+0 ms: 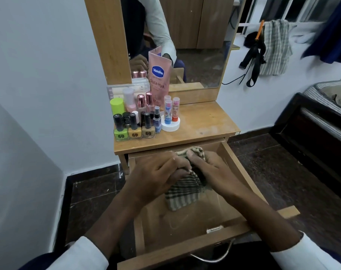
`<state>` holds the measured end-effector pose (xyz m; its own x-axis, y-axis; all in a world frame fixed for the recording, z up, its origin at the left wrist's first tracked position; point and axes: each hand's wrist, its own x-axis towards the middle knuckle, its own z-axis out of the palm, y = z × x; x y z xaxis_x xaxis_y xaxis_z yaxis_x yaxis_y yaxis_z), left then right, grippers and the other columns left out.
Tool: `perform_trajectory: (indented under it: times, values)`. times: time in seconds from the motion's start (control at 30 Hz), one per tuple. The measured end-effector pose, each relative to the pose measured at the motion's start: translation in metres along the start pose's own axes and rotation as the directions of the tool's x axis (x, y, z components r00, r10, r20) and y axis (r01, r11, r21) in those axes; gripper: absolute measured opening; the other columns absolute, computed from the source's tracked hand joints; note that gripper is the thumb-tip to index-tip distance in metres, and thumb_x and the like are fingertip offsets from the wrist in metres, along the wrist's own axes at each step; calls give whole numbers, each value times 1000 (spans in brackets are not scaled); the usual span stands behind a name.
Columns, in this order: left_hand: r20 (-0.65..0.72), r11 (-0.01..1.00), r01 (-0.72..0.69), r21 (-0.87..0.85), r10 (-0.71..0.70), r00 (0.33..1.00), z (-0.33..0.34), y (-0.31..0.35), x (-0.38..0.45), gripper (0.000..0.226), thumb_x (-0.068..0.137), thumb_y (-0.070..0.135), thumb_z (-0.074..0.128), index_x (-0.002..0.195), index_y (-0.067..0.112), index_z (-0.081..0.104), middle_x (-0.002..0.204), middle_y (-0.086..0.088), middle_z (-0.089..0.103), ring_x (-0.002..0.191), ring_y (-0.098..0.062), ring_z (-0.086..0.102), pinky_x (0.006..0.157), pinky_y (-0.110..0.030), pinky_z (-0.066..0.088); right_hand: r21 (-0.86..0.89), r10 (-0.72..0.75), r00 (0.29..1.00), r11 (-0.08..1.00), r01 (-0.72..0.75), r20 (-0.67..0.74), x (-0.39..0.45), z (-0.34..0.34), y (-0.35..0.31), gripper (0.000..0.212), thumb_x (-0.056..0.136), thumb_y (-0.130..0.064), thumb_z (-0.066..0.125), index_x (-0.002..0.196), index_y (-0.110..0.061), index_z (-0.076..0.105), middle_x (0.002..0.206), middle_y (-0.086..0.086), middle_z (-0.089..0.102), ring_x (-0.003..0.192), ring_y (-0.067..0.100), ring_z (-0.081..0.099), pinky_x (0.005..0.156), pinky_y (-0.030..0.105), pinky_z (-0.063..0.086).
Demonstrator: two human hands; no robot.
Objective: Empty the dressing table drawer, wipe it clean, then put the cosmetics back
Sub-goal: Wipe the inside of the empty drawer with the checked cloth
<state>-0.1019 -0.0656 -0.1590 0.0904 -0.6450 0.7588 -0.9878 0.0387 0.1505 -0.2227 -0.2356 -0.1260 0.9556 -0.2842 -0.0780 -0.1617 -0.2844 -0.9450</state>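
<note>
Both hands held the striped cloth bunched over the middle of the open drawer, w/ left hand and right hand curled round it side by side. The cloth hung down toward the drawer's front edge. Cosmetics stood on the desk's back-left corner, nearer the left hand.

1. The drawer is light wood, pulled fully out below the tabletop, its pale floor bare of cosmetics, with a metal handle on its front.
2. A striped cloth (beige with dark bands) sits bunched over the drawer's middle.
3. The cosmetics stand upright, clustered on the tabletop's left: three nail polish bottles in front, a pink Vaseline tube behind, lip balms on a white jar.
</note>
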Motion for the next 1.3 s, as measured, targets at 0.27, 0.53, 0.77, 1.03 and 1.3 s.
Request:
perform_trajectory:
  times: [0.27,0.53,0.77,1.03,1.3]
  values:
    - [-171,952,208,226,-172,970,4,4,5,22,106,44,62,109,23,69,91,5,70,73,-11,64,54,-26,50,203,-20,953,978,-44,302,-14,7,-4,43,99,-56,57,126,-23,68,121,-1,76,116,18,71,103,41,57]
    - [185,961,222,168,-252,950,-25,-11,-3,48,105,64,44,123,27,68,96,8,75,78,-10,68,57,-30,53,105,-11,939,994,-27,343,-5,-7,5,30,111,-23,48,127,-7,67,124,8,75,117,25,71,100,40,56]
    - [-17,963,197,185,-197,980,-30,-18,6,27,93,43,80,109,21,80,95,5,75,90,-17,60,67,-33,51,-363,-397,914,841,400,88,-1,-41,5,25,113,-23,46,122,-22,69,104,-8,75,91,14,71,80,48,57]
    - [248,945,285,160,-318,915,-49,-32,-26,17,95,39,76,110,33,75,104,22,66,101,-8,57,75,-39,55,-781,-42,900,482,398,433,-19,-29,29,60,101,-59,49,157,-45,36,162,-9,45,146,13,44,115,43,45]
    - [251,711,681,175,-701,667,-29,-3,-59,56,106,53,46,155,28,47,162,9,43,152,-13,32,124,-50,34,-748,282,768,561,355,576,-5,-14,69,73,109,-50,47,165,-46,1,172,-6,-25,158,25,-25,131,50,-1]
